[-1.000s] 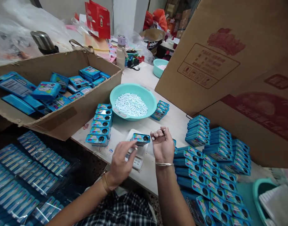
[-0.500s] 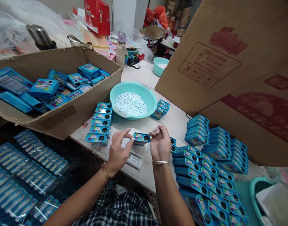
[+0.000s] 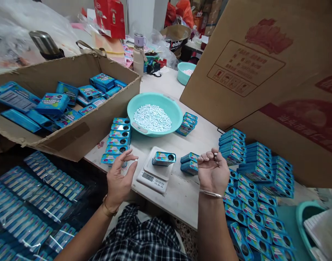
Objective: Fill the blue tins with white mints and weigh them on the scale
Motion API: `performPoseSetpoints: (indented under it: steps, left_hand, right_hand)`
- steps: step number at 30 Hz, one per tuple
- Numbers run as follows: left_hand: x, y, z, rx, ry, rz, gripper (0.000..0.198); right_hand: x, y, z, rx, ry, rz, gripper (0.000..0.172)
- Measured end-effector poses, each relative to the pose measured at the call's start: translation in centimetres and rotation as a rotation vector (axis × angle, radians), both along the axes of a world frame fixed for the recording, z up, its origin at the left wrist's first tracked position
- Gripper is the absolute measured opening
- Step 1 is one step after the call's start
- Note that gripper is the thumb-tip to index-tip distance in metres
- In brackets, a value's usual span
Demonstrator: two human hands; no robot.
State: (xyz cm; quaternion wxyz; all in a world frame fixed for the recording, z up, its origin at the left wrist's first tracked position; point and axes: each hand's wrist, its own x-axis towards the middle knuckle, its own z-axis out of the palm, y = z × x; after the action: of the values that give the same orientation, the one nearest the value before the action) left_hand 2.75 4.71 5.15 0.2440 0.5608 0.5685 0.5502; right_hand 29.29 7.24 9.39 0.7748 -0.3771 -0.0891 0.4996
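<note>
A blue tin with a round dark opening on top [image 3: 163,158] stands upright on a white digital scale [image 3: 155,181] in front of me; neither hand touches it. To the scale's left, my left hand [image 3: 121,177] has thumb and index finger close together, with a small white candy at their tips. My right hand [image 3: 213,172] is right of the scale, palm up with fingers curled, pinching a small white candy [image 3: 215,154]. Two similar tins [image 3: 189,164] stand between the scale and that hand. Behind the scale sits a turquoise basin [image 3: 155,133] of small white candies [image 3: 152,117].
A row of blue tins [image 3: 117,141] stands left of the basin, with stacks [image 3: 253,166] at right. An open carton [image 3: 81,136] of tins is on the left. A large cardboard box [image 3: 236,101] leans at right. Wrapped tin packs [image 3: 27,203] lie lower left.
Both hands have drawn away from the tin on the scale, my left hand leftward and my right hand rightward. The scale and its display are now uncovered. The tin stays in place.
</note>
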Motion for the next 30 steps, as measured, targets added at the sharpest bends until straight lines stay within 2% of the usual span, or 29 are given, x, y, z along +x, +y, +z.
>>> performPoseSetpoints:
  steps: [4,7,9,14,17,20,22,25,30]
  left_hand:
    - [0.3,0.0,0.2,0.011,0.005,-0.032,0.037]
    - [0.9,0.4,0.5,0.037,0.034,-0.088,0.041]
    - [1.5,0.9,1.0,0.057,0.084,-0.146,0.043]
    - [4.4,2.9,2.0,0.142,0.309,-0.346,0.045]
    - [6.5,4.0,2.0,0.163,0.438,-0.447,0.047]
    - [7.8,4.7,1.8,0.146,0.502,-0.500,0.050]
    - [7.8,4.9,1.6,0.130,0.502,-0.496,0.050]
    - [6.5,4.8,1.6,0.111,0.437,-0.400,0.048]
    - [3.4,3.0,1.0,0.049,0.228,-0.228,0.041]
  right_hand:
    - [0.2,-0.4,-0.9,-0.066,0.050,0.034,0.013]
    - [0.0,-0.7,-1.0,-0.074,0.000,0.055,0.008]
    - [-0.3,-0.9,-1.0,-0.066,-0.060,0.067,0.007]
    - [-1.9,-1.0,-1.6,-0.041,-0.195,0.099,0.017]
    - [-3.0,-0.8,-2.0,-0.036,-0.396,0.159,0.021]
    - [-3.8,-0.6,-1.8,-0.035,-0.748,0.239,0.025]
    - [-4.3,-0.6,-1.5,-0.026,-0.990,0.286,0.026]
    - [-4.7,-0.7,-1.3,0.021,-1.267,0.352,0.023]
    - [-4.8,-0.8,-2.0,-0.023,-1.417,0.395,0.022]
